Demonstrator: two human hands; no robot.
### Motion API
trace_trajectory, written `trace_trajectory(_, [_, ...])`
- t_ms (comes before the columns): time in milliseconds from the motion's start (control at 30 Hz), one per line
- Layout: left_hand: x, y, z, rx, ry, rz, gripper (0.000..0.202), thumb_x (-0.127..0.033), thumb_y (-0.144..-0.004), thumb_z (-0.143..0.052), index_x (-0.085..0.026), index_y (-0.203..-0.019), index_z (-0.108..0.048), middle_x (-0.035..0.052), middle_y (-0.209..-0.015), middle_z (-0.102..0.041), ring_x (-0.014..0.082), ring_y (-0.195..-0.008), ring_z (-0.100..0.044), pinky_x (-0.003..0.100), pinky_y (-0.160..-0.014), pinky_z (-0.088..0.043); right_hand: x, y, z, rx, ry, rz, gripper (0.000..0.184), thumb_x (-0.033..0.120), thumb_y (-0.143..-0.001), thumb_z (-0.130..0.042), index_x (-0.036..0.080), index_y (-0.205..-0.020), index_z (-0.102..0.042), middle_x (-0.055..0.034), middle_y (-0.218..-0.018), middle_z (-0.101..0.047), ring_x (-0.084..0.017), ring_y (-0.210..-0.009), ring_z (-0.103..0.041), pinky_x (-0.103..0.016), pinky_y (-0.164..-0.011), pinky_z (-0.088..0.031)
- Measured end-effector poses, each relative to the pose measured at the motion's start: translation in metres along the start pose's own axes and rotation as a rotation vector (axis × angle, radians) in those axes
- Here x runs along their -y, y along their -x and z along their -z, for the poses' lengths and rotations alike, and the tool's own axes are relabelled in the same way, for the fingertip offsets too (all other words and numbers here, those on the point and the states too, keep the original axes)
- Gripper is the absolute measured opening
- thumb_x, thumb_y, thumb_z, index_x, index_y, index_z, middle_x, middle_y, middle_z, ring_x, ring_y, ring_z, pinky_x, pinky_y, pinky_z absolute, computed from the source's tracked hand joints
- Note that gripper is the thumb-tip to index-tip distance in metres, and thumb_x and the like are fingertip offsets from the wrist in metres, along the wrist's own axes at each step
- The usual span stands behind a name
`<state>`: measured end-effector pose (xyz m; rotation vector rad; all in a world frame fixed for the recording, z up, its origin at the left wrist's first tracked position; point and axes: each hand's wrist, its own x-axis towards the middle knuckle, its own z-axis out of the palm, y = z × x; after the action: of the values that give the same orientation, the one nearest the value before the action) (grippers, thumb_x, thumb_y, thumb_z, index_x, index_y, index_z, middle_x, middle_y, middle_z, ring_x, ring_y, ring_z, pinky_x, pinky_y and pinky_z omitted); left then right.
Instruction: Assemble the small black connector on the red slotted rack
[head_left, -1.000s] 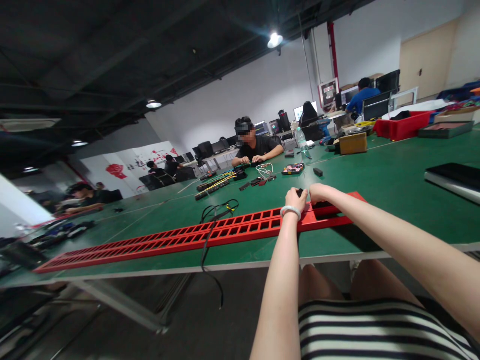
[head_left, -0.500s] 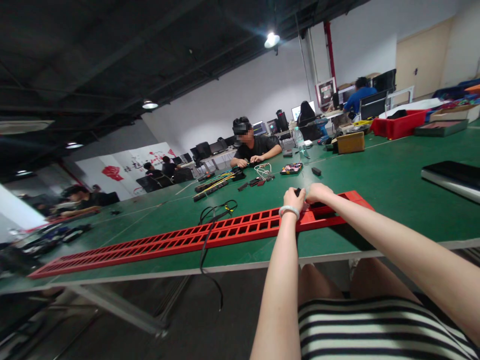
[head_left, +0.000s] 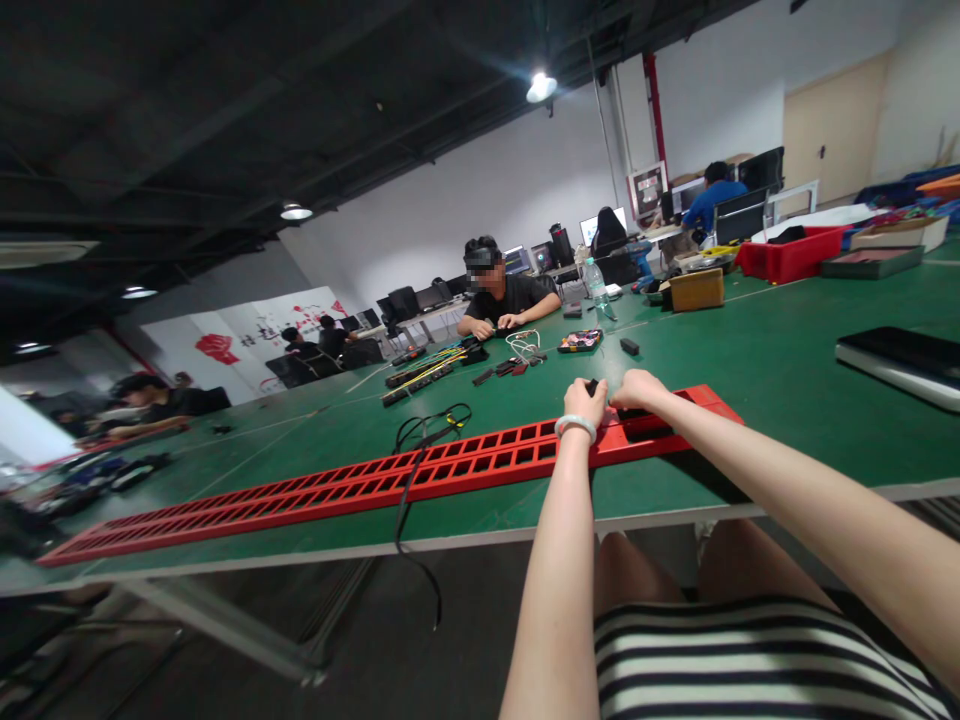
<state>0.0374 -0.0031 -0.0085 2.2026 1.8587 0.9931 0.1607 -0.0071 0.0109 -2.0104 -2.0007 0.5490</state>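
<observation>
My left hand (head_left: 586,402), with a pale bangle at the wrist, is closed on a small black piece (head_left: 592,387) whose top shows between thumb and fingers. Right beside it, my right hand (head_left: 638,389) has its fingers curled together; what they hold, if anything, is hidden. Both hands are over the right end of a long red slotted panel (head_left: 589,449), which has rows of rectangular openings and wider ones at this end. A black cable (head_left: 406,500) crosses the panel and hangs over the table edge. Beyond my hands lies a small black block (head_left: 629,347).
On the green table (head_left: 787,370) lie a patterned case (head_left: 580,341), a plastic bottle (head_left: 598,282), loose wires (head_left: 525,347) and a dark-topped device (head_left: 900,362). A red bin (head_left: 791,255) and brown box (head_left: 697,290) stand at the back right. A co-worker (head_left: 510,295) sits opposite.
The whole view has shifted slightly. My hands keep nearly the same closed pose over the red panel, and nothing has visibly been picked up or let go.
</observation>
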Motion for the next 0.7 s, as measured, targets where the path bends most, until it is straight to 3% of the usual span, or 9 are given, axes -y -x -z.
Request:
trace_trajectory(133, [0.000,0.000,0.001,-0.013,0.018,0.000,0.040,-0.048,-0.075,-0.039,-0.013,-0.088,-0.052,0.0122,-0.090,-0.057,0.0195,-0.084,-0.053,0.028,-0.073,-0.038,-0.005,0.007,-0.006,-0.128,0.005,0.018,0.044,0.044,-0.063,-0.049,0.008,-0.084,-0.062,-0.0163,-0.080,-0.062,-0.021,-0.074,-0.058,-0.022,-0.053,-0.041])
trace_trajectory(233, [0.000,0.001,0.001,-0.018,0.021,0.000,0.040,-0.048,-0.075,-0.039,-0.013,-0.089,-0.051,0.0123,-0.091,-0.057,0.0194,-0.085,-0.053,0.028,-0.074,-0.038,-0.006,0.011,-0.010,-0.185,-0.032,0.015,0.042,0.044,-0.062,-0.050,0.009,-0.083,-0.063,-0.0149,-0.080,-0.062,-0.021,-0.074,-0.058,-0.023,-0.054,-0.041])
trace_trajectory(700, [-0.001,-0.001,0.000,0.016,0.004,0.017,0.040,-0.048,-0.074,-0.039,-0.013,-0.088,-0.052,0.0121,-0.091,-0.058,0.0200,-0.085,-0.053,0.028,-0.073,-0.039,-0.006,0.015,-0.018,-0.322,-0.078,0.038,0.042,0.043,-0.061,-0.050,0.008,-0.080,-0.065,-0.0164,-0.081,-0.061,-0.022,-0.074,-0.058,-0.024,-0.056,-0.040])
